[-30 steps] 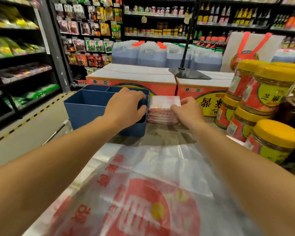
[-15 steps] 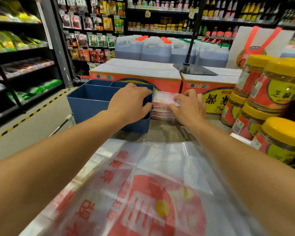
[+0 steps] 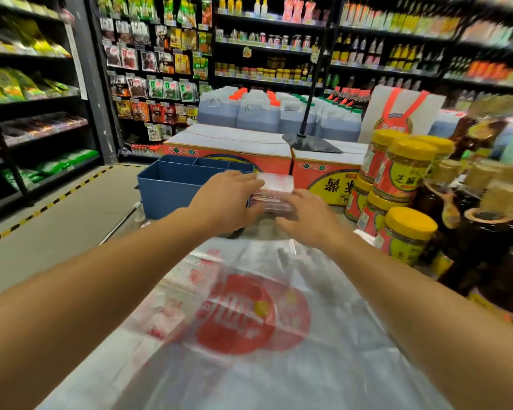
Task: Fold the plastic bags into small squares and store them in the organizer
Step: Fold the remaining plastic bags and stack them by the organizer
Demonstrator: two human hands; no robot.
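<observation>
Reaching toward the bench's far edge: left hand [image 3: 228, 199] and right hand [image 3: 305, 217], fingers loosely spread (blurred), flanking the stack of folded bags [image 3: 274, 195] beside the blue organizer [image 3: 172, 187], probably to lift it in.

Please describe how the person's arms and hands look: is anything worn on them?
Both forearms are bare, with no sleeves in view. The left hand and right hand wear no gloves. No watch, bracelet or ring can be seen, though the picture is somewhat blurred.
</observation>
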